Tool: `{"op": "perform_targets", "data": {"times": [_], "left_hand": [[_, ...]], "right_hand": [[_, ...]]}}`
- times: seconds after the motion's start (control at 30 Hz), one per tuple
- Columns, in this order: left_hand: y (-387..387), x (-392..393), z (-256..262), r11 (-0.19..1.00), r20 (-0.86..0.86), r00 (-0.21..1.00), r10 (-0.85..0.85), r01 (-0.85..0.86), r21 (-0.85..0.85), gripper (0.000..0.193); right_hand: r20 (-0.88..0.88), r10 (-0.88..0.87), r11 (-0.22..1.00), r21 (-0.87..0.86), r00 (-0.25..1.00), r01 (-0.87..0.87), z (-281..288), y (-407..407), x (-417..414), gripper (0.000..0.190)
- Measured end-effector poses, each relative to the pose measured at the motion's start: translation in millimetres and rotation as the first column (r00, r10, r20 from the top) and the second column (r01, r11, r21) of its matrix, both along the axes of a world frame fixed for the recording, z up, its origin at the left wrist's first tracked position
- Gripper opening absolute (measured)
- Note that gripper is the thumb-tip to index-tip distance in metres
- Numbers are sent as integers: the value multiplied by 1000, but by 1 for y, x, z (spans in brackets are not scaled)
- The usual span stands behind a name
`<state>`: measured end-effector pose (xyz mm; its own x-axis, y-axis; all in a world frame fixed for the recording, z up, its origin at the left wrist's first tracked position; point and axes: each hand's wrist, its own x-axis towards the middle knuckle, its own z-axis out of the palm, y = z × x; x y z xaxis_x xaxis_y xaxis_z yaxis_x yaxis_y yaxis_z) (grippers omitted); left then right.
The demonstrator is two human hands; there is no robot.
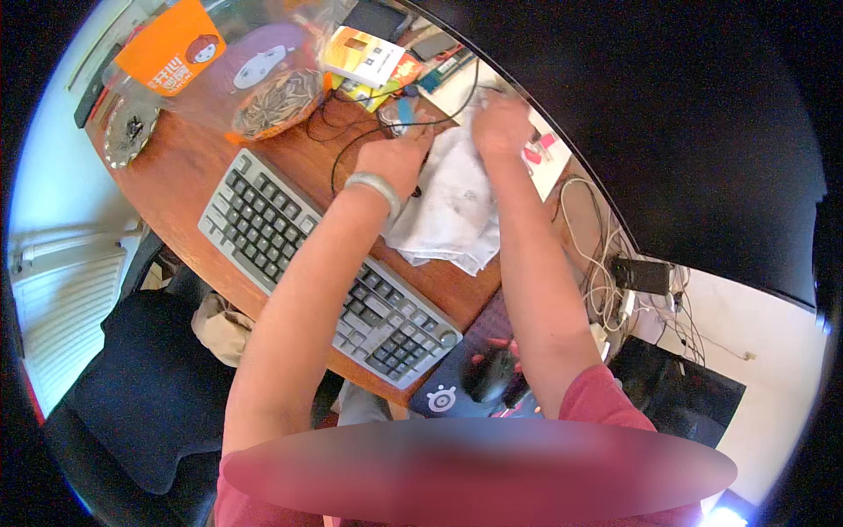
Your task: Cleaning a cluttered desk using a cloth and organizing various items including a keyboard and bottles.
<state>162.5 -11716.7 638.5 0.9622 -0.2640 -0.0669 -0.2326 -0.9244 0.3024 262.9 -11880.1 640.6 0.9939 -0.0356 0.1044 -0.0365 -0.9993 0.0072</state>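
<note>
A crumpled white cloth (458,194) with grey smudges lies on the wooden desk, between my two hands. My left hand (395,158), a pale bangle on its wrist, is at the cloth's left edge. Its fingers reach toward a thin black cable (336,155) and a small clear item with a blue strip (404,112); whether they grip anything is hidden. Over the upper right of the cloth, my right hand (504,125) is curled with its fingers turned away. Something greyish and blurred shows just beyond those fingers, and I cannot tell if it is held.
A grey keyboard (290,224) lies under my left forearm. A black mouse (487,375) rests on a dark mouse pad (441,382). Left stand a bag of sunflower seeds (280,99) and a glass ashtray (128,135). A large black monitor (691,132) borders the right, above tangled cables (593,263).
</note>
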Motion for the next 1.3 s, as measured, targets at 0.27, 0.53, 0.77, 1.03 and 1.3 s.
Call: {"op": "perform_targets", "data": {"times": [0.27, 0.53, 0.77, 1.03, 1.3], "left_hand": [[1, 0, 5, 1000, -26, 1000, -1, 2, 20, 55], [-15, -1, 29, 967, -138, 990, 35, 1, 255, 52], [-22, -17, 48, 962, 59, 969, -241, 230, 145, 33], [-31, -76, 114, 843, 122, 971, 204, -111, -526, 22], [-54, -200, 135, 89, -818, 351, -456, -896, -434, 77]], "right_hand": [[-51, 355, 904, 272, 933, -329, 33, 2, -63, 30], [364, 288, 603, 650, 886, -463, 110, -54, -170, 29], [-160, -51, -601, 793, 986, 98, 105, -100, -233, 33], [-206, 3, -959, 278, 978, 61, 152, -103, -215, 37], [297, 201, -965, -106, 934, 241, 192, -107, -213, 40]]}}
